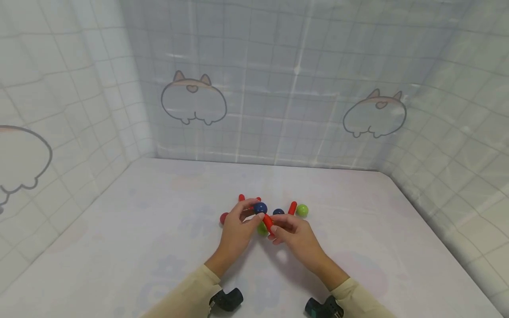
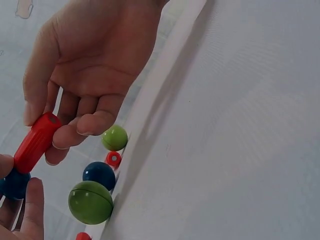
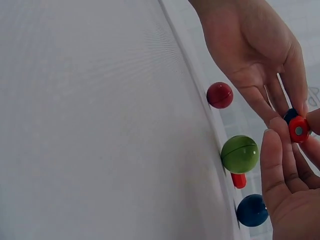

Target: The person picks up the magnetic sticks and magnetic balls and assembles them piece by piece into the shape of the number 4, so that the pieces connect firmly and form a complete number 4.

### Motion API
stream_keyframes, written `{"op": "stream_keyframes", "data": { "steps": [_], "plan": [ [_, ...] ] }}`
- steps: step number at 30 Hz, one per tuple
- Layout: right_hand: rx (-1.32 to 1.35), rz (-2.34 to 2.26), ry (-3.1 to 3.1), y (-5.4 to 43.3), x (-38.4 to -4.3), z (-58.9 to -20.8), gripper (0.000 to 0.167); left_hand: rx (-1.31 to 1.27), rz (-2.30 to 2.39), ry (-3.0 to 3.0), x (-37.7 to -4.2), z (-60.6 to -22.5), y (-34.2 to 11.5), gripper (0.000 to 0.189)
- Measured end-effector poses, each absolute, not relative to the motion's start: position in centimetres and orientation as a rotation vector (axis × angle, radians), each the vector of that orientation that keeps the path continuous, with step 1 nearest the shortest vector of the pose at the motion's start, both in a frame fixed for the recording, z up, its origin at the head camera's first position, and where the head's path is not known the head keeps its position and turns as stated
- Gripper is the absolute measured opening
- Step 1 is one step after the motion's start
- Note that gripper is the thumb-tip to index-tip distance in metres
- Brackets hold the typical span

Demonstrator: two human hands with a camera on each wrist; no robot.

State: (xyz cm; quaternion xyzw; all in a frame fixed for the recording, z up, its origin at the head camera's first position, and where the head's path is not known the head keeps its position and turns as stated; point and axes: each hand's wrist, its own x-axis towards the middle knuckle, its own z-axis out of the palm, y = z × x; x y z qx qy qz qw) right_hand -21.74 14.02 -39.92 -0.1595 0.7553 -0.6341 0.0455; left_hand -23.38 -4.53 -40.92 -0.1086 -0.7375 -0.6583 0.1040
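My left hand holds a glossy dark blue ball between thumb and fingers, raised over the table. A short red rod is pinched in my right hand, thumb against fingers. One end of the rod meets the ball, as the left wrist view shows. The rod's other end has a small grey disc set in it, visible in the right wrist view. Below the hands sits a green ball, partly covered in the head view.
On the white table, a dark red ball lies left of the hands. Behind them are a second blue ball, a red rod, another green ball and further red rods. Tile-patterned curtains enclose the table.
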Motion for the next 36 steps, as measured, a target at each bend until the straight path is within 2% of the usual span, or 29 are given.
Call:
{"op": "stream_keyframes", "data": {
  "steps": [14,25,36],
  "plan": [
    [-0.489,-1.866,2.354,14.0,-21.7,-40.0,0.039,-0.301,-1.940,-2.227,-23.1,-41.0,-4.7,0.044],
    [-0.514,-1.858,2.377,14.1,-21.6,-40.0,0.036,-0.276,-1.865,-2.290,-23.1,-40.7,-4.7,0.045],
    [-0.416,-1.840,2.398,15.0,-22.4,-40.4,0.033,-0.183,-1.949,-2.228,-24.1,-40.4,-5.9,0.043]
  ]
}}
